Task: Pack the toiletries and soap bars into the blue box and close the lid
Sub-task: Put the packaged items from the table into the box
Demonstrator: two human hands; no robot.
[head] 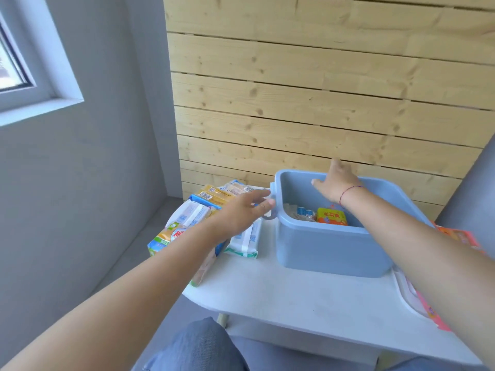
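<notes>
My left hand (242, 212) is flat and spread, palm down, fingers loose and holding nothing; its fingertips (269, 202) reach the small side handle (268, 216) of the blue box (329, 236), at or just short of touching it. My right hand (336, 182) is also spread and empty, stretched over the open top of the box toward its far rim, thumb pointing at the wooden plank wall (321, 89) behind. A thin red string (351, 190) circles that wrist.

The box stands upright and open on the white table (281, 290). At its bottom lie a yellow-orange soap pack (331, 216) and some small blue-and-white packets (304, 212) beside it.

Under and beside my left forearm a heap of packaged goods waits on the table's left edge: yellow barcoded packs (214, 195), white wrapped bars (191, 212), an orange-and-green pack (163, 238), and a white wipes pack (246, 242) just beside the box wall. My forearm covers part of this heap. To the right, my other arm hides much of a pink-orange packet (460, 235) and a white lid-like piece (404, 287) lying near the table's edge. A window (16, 65) sits in the grey wall to the left.
</notes>
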